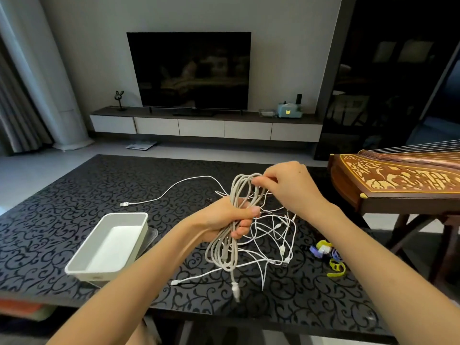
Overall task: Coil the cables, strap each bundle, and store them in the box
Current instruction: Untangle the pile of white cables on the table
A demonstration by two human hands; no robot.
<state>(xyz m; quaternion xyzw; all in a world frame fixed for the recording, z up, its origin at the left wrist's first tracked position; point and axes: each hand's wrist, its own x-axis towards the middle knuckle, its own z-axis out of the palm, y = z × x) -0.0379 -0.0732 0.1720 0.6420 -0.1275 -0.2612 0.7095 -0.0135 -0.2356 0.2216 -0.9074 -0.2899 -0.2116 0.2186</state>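
Above the patterned table (74, 195), left hand (222, 217) grips the grey cable coil (225, 255) mid-length; right hand (291, 188), nearer the straps (323, 249), pinches its far loop

A black table (74, 195) patterned with glossy scrollwork is seen under the white box (112, 247). Right of the box, a greyish-white cable coil (234, 192) and thinner white cables (282, 250) are seen. Farther right, yellow and purple straps (323, 250) and a red-brown zither (398, 178) ornamented in cream are seen.

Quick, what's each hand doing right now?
Left hand: gripping the middle of the coiled grey cable.
Right hand: pinching the top loop of the same coil.
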